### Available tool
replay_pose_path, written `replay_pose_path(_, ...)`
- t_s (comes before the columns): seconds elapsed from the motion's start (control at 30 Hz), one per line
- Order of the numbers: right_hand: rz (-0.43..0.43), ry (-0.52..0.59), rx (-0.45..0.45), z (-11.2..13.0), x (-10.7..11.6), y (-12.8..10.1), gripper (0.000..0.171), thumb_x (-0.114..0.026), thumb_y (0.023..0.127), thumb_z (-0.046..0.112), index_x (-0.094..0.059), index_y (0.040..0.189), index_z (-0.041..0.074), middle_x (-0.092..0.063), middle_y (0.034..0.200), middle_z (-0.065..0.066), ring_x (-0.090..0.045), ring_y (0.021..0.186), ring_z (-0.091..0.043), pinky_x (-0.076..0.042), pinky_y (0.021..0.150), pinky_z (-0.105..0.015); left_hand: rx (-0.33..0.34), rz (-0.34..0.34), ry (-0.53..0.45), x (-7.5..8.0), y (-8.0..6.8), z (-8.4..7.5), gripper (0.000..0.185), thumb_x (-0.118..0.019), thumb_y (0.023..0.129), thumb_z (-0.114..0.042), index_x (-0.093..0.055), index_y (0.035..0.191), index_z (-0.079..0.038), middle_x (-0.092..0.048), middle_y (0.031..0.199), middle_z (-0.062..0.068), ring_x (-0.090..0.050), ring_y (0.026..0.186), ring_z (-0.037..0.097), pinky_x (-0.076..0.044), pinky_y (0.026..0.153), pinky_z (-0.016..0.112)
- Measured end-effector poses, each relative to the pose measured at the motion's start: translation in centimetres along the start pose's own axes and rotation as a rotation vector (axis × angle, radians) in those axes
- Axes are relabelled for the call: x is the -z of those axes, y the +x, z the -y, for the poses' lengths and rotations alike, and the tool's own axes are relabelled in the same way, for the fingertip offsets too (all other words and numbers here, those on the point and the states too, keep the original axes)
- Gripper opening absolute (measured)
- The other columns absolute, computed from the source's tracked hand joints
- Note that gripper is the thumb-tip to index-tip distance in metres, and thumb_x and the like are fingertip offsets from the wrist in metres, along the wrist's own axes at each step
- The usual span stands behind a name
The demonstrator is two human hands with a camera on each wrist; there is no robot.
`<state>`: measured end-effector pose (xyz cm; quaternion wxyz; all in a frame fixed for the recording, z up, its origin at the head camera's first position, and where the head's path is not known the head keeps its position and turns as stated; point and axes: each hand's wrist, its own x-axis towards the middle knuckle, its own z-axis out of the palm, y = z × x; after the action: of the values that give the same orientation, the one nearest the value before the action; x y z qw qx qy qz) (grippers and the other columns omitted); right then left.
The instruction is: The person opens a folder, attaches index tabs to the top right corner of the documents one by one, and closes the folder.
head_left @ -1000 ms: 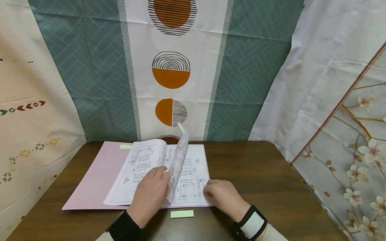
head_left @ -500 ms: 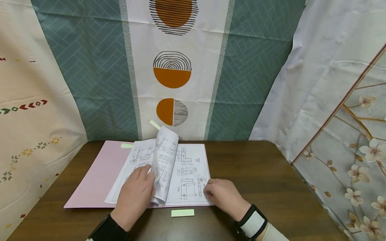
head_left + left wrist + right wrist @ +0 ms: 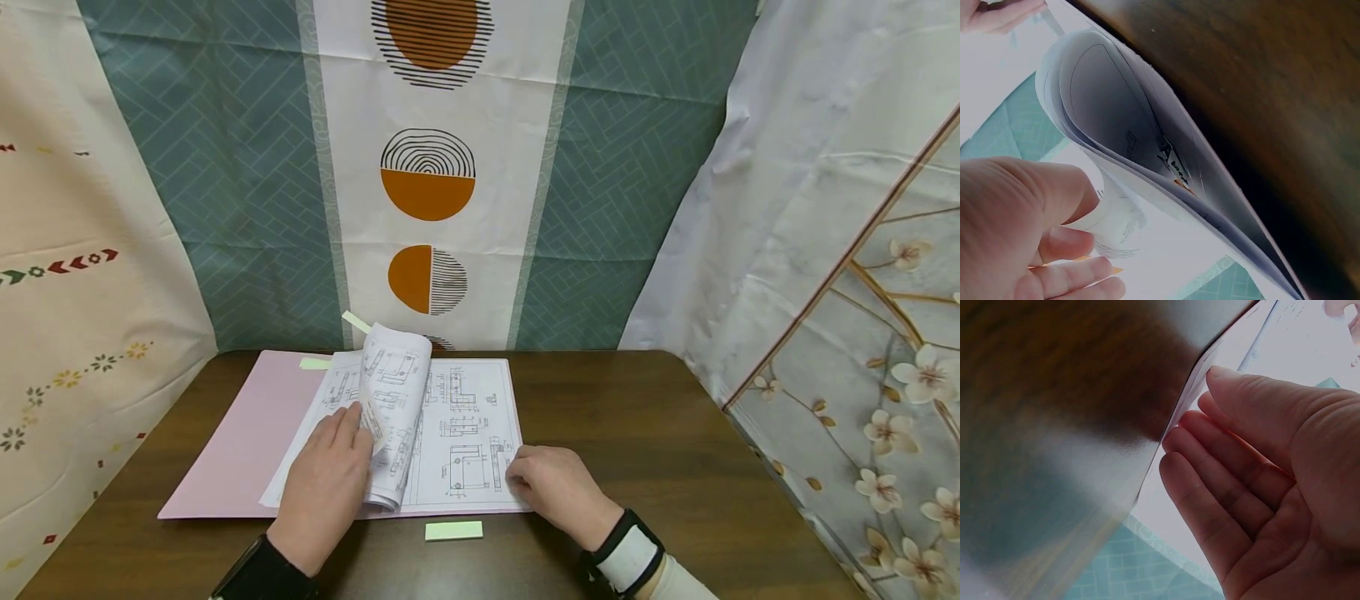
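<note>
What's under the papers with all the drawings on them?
A flat pink folder lies under the white drawing sheets, on the dark wooden table. What lies beneath the sheets' middle is covered.

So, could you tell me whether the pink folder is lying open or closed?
Open. The pink folder lies spread flat on the table, drawing sheets exposed; the left hand holds a curled page mid-turn.

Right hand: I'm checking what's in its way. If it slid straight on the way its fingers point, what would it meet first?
Probably the curled pages that the left hand holds; the right hand points left across the flat drawing sheet. Depth is uncertain.
</note>
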<state>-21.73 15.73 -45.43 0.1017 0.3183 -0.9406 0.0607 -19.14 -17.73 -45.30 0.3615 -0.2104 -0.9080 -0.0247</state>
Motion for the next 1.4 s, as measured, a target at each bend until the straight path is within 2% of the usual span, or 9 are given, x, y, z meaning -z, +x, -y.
replay_pose_path(0.17, 0.009, 0.005, -0.013, 0.0, 0.0, 0.0, 0.009, -0.094, 0.089, 0.014, -0.086, 0.093, 0.016, -0.074, 0.088, 0.005, -0.053, 0.07, -0.007, -0.05, 0.068, -0.026, -0.008, 0.026, -0.013, 0.1, 0.1, -0.1, 0.018, -0.071, 0.087, 0.019, -0.062, 0.102, 0.012, -0.062, 0.141, 0.037, -0.062, 0.133, 0.053, -0.049, 0.114, 0.059)
replay_pose_path(0.33, 0.006, 0.007, -0.009, 0.0, 0.0, 0.0, 0.009, -0.094, 0.089, 0.014, -0.085, 0.093, 0.016, -0.074, 0.088, 0.004, -0.053, 0.07, -0.006, -0.051, 0.068, -0.027, 0.0, 0.152, -0.018, 0.2, 0.0, -0.3, 0.03, -0.074, 0.087, 0.019, -0.062, 0.112, 0.007, -0.064, 0.143, 0.032, -0.061, 0.138, 0.048, -0.047, 0.116, 0.059)
replay_pose_path(0.47, 0.004, 0.006, -0.004, 0.0, 0.0, 0.0, 0.009, -0.094, 0.089, 0.014, -0.085, 0.092, 0.016, -0.074, 0.088, 0.004, -0.053, 0.07, -0.006, -0.051, 0.068, -0.027, -0.013, 0.216, -0.045, 0.3, 0.2, -0.6, 0.042, -0.08, 0.084, 0.018, -0.066, 0.119, 0.0, -0.069, 0.137, 0.026, -0.063, 0.136, 0.047, -0.047, 0.115, 0.06)
replay_pose_path(0.57, 0.008, 0.004, -0.008, 0.0, 0.0, 0.0, 0.009, -0.094, 0.089, 0.015, -0.086, 0.093, 0.015, -0.075, 0.088, 0.004, -0.054, 0.07, -0.007, -0.051, 0.068, -0.026, -0.055, 0.227, -0.051, 0.2, 0.7, -1.1, 0.042, -0.086, 0.08, 0.016, -0.069, 0.116, -0.001, -0.073, 0.125, 0.023, -0.067, 0.129, 0.045, -0.049, 0.113, 0.06)
replay_pose_path(0.7, 0.009, 0.005, -0.007, 0.0, 0.0, -0.1, 0.01, -0.094, 0.089, 0.015, -0.086, 0.094, 0.015, -0.075, 0.089, 0.004, -0.054, 0.07, -0.007, -0.051, 0.069, -0.026, -0.133, 0.258, -0.006, -0.2, 1.9, -2.3, 0.03, -0.087, 0.085, 0.008, -0.073, 0.11, 0.0, -0.075, 0.111, 0.017, -0.071, 0.116, 0.038, -0.055, 0.104, 0.054)
replay_pose_path(0.9, -0.011, 0.003, 0.016, 0.0, -0.1, -0.1, 0.01, -0.094, 0.089, 0.014, -0.086, 0.093, 0.015, -0.075, 0.089, 0.005, -0.055, 0.071, -0.006, -0.052, 0.069, -0.025, -0.298, 0.312, -0.018, -1.3, 3.2, -4.2, 0.019, -0.08, 0.097, -0.004, -0.076, 0.116, -0.006, -0.076, 0.119, 0.009, -0.07, 0.119, 0.03, -0.056, 0.102, 0.048)
replay_pose_path(1.0, -0.014, 0.003, 0.023, 0.1, -0.2, -0.1, 0.009, -0.094, 0.089, 0.014, -0.086, 0.094, 0.015, -0.076, 0.089, 0.005, -0.056, 0.071, -0.006, -0.053, 0.069, -0.025, -0.336, 0.341, -0.011, -1.9, 3.4, -4.6, 0.015, -0.08, 0.097, -0.008, -0.078, 0.113, -0.006, -0.076, 0.116, 0.008, -0.071, 0.116, 0.027, -0.056, 0.101, 0.045)
replay_pose_path(1.2, -0.03, -0.003, 0.026, 0.0, -0.2, -0.1, 0.009, -0.093, 0.089, 0.013, -0.085, 0.092, 0.016, -0.074, 0.087, 0.006, -0.054, 0.07, -0.005, -0.051, 0.068, -0.025, -0.257, 0.375, 0.036, -2.2, 3.5, -4.2, 0.009, -0.084, 0.094, -0.008, -0.08, 0.1, -0.003, -0.074, 0.099, 0.008, -0.071, 0.1, 0.027, -0.058, 0.092, 0.045)
replay_pose_path(1.4, -0.03, 0.002, 0.024, -0.1, -0.1, -0.1, 0.009, -0.093, 0.09, 0.013, -0.085, 0.091, 0.016, -0.074, 0.087, 0.006, -0.053, 0.069, -0.005, -0.049, 0.066, -0.024, -0.176, 0.43, 0.035, -2.4, 3.5, -3.6, 0.016, -0.089, 0.091, -0.009, -0.08, 0.102, -0.002, -0.074, 0.1, 0.012, -0.071, 0.101, 0.03, -0.059, 0.089, 0.047)
